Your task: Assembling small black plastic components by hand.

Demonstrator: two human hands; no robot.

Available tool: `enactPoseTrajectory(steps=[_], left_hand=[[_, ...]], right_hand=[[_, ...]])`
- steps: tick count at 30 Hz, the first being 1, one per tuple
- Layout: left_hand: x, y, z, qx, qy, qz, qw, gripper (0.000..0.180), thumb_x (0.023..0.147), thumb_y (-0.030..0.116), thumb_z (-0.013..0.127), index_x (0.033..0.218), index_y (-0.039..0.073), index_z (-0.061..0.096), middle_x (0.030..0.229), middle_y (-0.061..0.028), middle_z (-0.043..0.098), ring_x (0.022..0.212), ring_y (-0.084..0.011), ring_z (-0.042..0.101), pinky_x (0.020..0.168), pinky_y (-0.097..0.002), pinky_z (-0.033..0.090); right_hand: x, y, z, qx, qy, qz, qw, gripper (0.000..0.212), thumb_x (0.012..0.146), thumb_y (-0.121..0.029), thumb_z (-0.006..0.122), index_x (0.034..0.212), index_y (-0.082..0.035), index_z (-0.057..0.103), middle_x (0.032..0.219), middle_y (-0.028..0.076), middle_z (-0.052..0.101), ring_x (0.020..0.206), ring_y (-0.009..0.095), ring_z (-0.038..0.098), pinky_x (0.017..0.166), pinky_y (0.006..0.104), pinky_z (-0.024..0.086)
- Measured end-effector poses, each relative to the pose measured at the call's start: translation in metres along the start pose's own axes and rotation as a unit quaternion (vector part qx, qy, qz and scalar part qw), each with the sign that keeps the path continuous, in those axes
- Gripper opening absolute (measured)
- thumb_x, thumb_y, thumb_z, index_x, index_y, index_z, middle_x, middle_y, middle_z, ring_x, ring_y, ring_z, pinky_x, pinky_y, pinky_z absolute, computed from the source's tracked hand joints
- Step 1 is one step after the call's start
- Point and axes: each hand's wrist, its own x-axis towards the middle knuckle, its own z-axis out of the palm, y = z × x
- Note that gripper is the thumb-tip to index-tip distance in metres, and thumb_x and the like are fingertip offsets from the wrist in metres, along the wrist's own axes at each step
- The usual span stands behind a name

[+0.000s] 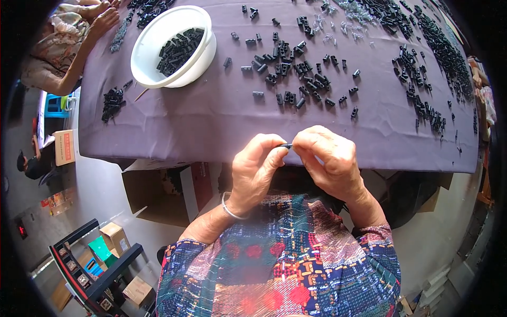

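Note:
Just over the table's near edge, both my hands meet at one small black cord-lock piece point(285, 145). My left hand point(252, 171), with a bangle at the wrist, pinches it between thumb and forefinger. The fingertips of my right hand point(331, 158) close on its right end; whether they hold a second small part there is hidden. Beyond my hands, several black cord-lock pieces point(285, 68) lie scattered on the purple-grey tablecloth point(211, 129). To their left stands a white bowl point(138, 58) with many similar black pieces point(179, 52) inside.
Small metal springs point(355, 18) lie at the back. Black parts point(417, 87) are strewn along the right, and a small black heap point(112, 103) sits at the left. Another person's hand point(104, 22) is at the far left corner. An open cardboard box point(153, 190) stands below the table's edge.

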Motion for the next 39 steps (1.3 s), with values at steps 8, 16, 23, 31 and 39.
enactPoseTrajectory(steps=[8, 16, 23, 31, 39], left_hand=[[0.001, 0.0, -0.002, -0.018, -0.004, -0.022, 1.0, 0.014, 0.092, 0.006, 0.065, 0.102, -0.003, 0.062, 0.09, -0.0031, 0.06, 0.073, -0.0084, 0.057, 0.066, -0.0212, 0.049], [0.012, 0.002, -0.009, -0.146, 0.018, -0.102, 0.984, 0.014, 0.092, 0.005, 0.064, 0.104, -0.001, 0.064, 0.092, -0.0036, 0.065, 0.075, -0.008, 0.058, 0.069, -0.0227, 0.05], [0.015, 0.004, -0.013, -0.371, -0.011, -0.199, 0.907, 0.012, 0.094, 0.008, 0.06, 0.104, 0.001, 0.062, 0.099, -0.0111, 0.068, 0.087, -0.0167, 0.066, 0.079, -0.0297, 0.054], [0.016, -0.002, -0.012, -0.485, -0.058, -0.27, 0.83, 0.014, 0.097, 0.01, 0.055, 0.107, 0.002, 0.059, 0.105, -0.0141, 0.065, 0.1, -0.0225, 0.064, 0.087, -0.0339, 0.054], [0.019, 0.01, -0.009, -0.325, -0.033, -0.26, 0.909, 0.018, 0.095, 0.013, 0.059, 0.107, -0.001, 0.061, 0.1, -0.0127, 0.067, 0.088, -0.0201, 0.068, 0.08, -0.0309, 0.056]], right_hand=[[0.002, 0.007, 0.007, 0.028, -0.01, 0.003, 1.0, 0.016, 0.072, 0.008, 0.062, 0.083, -0.001, 0.057, 0.075, 0.012, 0.059, 0.071, 0.031, 0.061, 0.063, 0.0372, 0.05], [0.005, 0.006, 0.019, 0.006, 0.047, 0.002, 0.999, 0.026, 0.072, 0.008, 0.066, 0.096, 0.0, 0.061, 0.086, 0.013, 0.062, 0.077, 0.031, 0.063, 0.068, 0.037, 0.052], [-0.003, 0.011, 0.036, -0.067, 0.102, -0.076, 0.99, 0.045, 0.067, 0.006, 0.069, 0.109, 0.003, 0.057, 0.101, 0.018, 0.059, 0.086, 0.035, 0.059, 0.075, 0.0415, 0.052], [-0.008, 0.018, 0.042, -0.081, 0.136, -0.076, 0.984, 0.048, 0.065, 0.006, 0.071, 0.111, 0.004, 0.057, 0.102, 0.018, 0.06, 0.09, 0.035, 0.06, 0.075, 0.0407, 0.053], [-0.009, 0.022, 0.036, -0.085, 0.118, -0.095, 0.985, 0.051, 0.063, 0.006, 0.073, 0.111, 0.005, 0.058, 0.1, 0.019, 0.061, 0.086, 0.035, 0.062, 0.075, 0.0406, 0.054]])
